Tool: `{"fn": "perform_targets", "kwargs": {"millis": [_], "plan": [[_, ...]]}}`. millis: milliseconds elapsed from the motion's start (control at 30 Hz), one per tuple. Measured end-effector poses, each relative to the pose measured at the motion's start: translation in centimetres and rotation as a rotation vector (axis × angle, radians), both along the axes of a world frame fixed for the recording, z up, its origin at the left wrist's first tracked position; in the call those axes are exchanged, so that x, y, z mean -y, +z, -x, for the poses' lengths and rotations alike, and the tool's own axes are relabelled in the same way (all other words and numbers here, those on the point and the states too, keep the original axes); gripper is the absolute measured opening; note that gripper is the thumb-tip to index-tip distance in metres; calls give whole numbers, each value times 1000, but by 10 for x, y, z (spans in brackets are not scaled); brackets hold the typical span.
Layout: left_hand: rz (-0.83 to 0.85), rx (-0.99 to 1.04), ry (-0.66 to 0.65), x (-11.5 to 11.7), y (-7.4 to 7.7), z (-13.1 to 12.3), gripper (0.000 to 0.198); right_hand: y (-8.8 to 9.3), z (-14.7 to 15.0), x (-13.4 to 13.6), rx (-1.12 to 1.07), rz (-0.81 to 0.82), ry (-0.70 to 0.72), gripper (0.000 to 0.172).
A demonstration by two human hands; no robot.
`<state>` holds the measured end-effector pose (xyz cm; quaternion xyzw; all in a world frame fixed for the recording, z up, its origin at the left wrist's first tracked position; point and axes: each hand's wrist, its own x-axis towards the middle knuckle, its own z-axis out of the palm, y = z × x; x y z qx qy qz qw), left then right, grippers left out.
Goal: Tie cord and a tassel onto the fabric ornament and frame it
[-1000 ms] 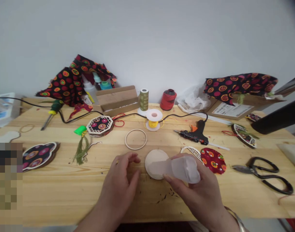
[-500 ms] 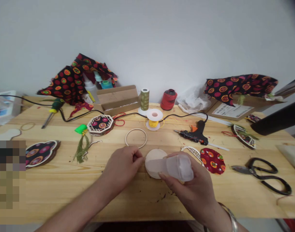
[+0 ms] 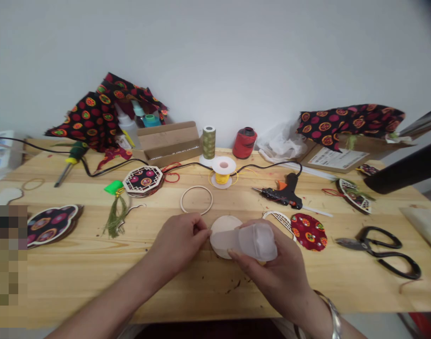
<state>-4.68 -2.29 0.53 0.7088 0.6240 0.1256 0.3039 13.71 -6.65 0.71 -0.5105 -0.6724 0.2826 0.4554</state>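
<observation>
In my right hand point(image 3: 277, 268) is a translucent white plastic bottle point(image 3: 259, 242), tilted so its narrow end points left over a round pale wooden disc point(image 3: 222, 223). My fingers are wrapped round the bottle, and its tip is hard to make out against the disc. The disc lies flat on the table, partly covered by the bottle and my right hand. My left hand point(image 3: 182, 240) is closed, with thumb and forefinger pinching at the disc's left edge. Just beyond lies a thin wooden ring point(image 3: 182, 201).
A black glue gun point(image 3: 284, 194), red patterned fabric circle point(image 3: 309, 232) and black-handled scissors point(image 3: 381, 249) lie to the right. Behind stand a yellow thread spool point(image 3: 222, 179), a green thread cone point(image 3: 209, 143) and a cardboard box point(image 3: 169, 143). At left are an octagonal ornament point(image 3: 144, 181) and a green tassel point(image 3: 115, 214).
The view has shifted slightly, so everything sits a little further left and higher. Both hands keep nearly the same pose around the disc and bottle.
</observation>
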Motion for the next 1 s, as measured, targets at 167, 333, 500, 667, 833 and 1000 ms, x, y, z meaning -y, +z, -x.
{"fn": "perform_targets", "kwargs": {"millis": [167, 333, 500, 667, 833, 1000], "plan": [[13, 5, -6, 0, 1, 0, 20, 0, -2, 0, 28, 15, 13, 22], [1, -1, -4, 1, 1, 0, 20, 0, -6, 2, 40, 26, -14, 23], [25, -9, 2, 1, 0, 1, 21, 0, -6, 3, 11, 16, -15, 25], [48, -16, 4, -1, -2, 0, 20, -1, -5, 3, 35, 0, 12, 23], [46, -30, 10, -1, -2, 0, 21, -1, -9, 5, 47, 4, 8, 23], [48, -22, 8, -1, -1, 0, 21, -3, -13, 6, 25, 33, -38, 25]]}}
